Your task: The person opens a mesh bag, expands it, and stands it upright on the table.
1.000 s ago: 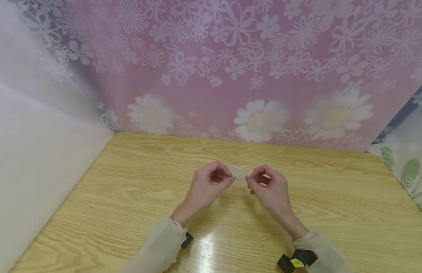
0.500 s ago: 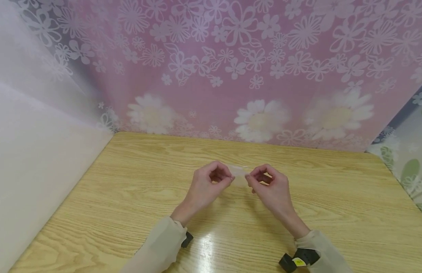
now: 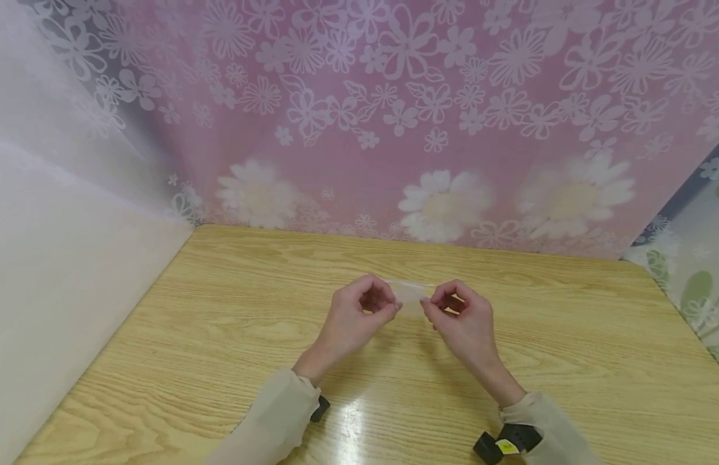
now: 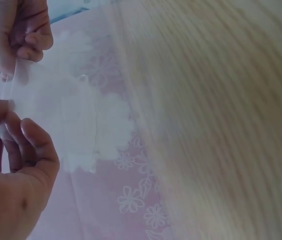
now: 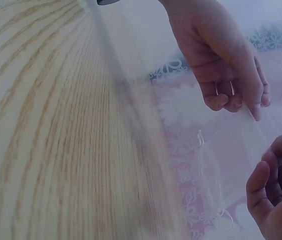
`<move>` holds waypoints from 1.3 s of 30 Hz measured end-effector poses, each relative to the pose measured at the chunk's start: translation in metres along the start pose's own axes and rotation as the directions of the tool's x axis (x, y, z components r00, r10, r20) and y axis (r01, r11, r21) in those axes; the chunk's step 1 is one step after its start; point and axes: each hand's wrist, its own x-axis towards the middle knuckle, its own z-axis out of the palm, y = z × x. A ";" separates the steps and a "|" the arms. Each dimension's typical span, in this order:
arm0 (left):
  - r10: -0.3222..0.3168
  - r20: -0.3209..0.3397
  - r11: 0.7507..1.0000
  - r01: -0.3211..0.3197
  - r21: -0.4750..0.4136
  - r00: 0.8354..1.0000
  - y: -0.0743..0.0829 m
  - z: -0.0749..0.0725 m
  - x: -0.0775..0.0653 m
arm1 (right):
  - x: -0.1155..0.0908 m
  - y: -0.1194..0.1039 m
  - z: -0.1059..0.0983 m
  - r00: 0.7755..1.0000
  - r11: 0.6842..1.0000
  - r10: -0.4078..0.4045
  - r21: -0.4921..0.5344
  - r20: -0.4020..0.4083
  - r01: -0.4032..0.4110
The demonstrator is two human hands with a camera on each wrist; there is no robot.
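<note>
A small, sheer white drawstring pouch is stretched between my two hands above the table. My left hand pinches one corner between thumb and index finger. The opposite corner is pinched the same way by my right hand. In the right wrist view the see-through pouch hangs from the fingertips, with a thin cord loop standing out at each side of its far end. Fine gathers cross the pouch near that end in the left wrist view. The gripped corners are partly hidden by the fingers.
Beneath my hands lies a wood-grain table. A pink flowered curtain hangs along its far edge, and a pale curtain borders the left side. Black wrist devices show at both sleeves, such as the right one.
My hands have shifted only slightly, with the right fingertips a little farther right. More of the pouch shows between them, and both pinches are kept.
</note>
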 end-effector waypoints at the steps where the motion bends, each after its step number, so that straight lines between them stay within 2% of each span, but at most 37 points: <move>1: 0.000 -0.004 1.000 0.000 0.012 1.000 0.000 0.000 0.000 | 0.000 0.000 0.000 1.000 1.000 0.001 -0.006 0.003 -0.001; 7: 0.005 -0.040 0.996 -0.001 0.085 0.999 -0.002 0.000 0.002 | -0.002 0.000 0.003 1.000 1.000 -0.005 -0.026 0.006 0.005; 16: -0.051 -0.165 0.982 0.079 0.169 0.985 -0.007 -0.001 0.003 | -0.006 -0.002 0.008 0.997 0.994 -0.083 -0.073 -0.006 0.082; 24: 0.016 -0.194 0.972 0.031 0.234 0.981 -0.006 -0.002 0.004 | -0.005 -0.002 0.012 0.995 0.996 -0.090 -0.034 -0.044 0.088; 28: 0.028 -0.188 0.978 0.012 0.208 0.982 -0.005 -0.002 0.003 | -0.005 -0.004 0.014 0.998 0.999 -0.037 -0.005 -0.052 0.037; 34: 0.061 -0.172 0.988 -0.034 0.153 0.983 -0.006 -0.001 0.002 | -0.002 -0.007 0.015 0.997 0.997 0.063 -0.052 -0.033 -0.065; 39: 0.101 -0.164 0.986 -0.076 0.151 0.981 -0.008 0.000 0.003 | -0.001 -0.005 0.015 0.996 0.995 0.014 -0.098 -0.086 -0.022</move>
